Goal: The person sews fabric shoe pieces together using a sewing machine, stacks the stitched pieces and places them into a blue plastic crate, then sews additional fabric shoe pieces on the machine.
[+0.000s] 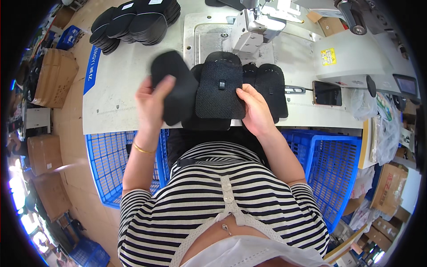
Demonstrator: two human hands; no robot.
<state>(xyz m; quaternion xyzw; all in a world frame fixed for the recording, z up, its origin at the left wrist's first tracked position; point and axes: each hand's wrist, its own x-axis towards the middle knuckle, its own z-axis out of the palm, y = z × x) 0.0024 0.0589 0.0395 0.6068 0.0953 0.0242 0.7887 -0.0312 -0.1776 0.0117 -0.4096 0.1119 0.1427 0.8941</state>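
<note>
sewing workshop. industrial sewing machine (249, 38) on a pale, ruler-marked worktable (126, 86); tied stacks of black shaped pieces (149, 24) far left; blue plastic crates (116, 165) below the front edge; cardboard cartons (58, 78) on the floor (80, 151).

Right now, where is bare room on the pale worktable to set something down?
A wide bare patch lies between the left hand and the blue strip, below the stacked black rounded pads. Another, narrower, lies below the black rectangular phone. The middle is crowded: the right hand holds a black mesh pad over others.
</note>
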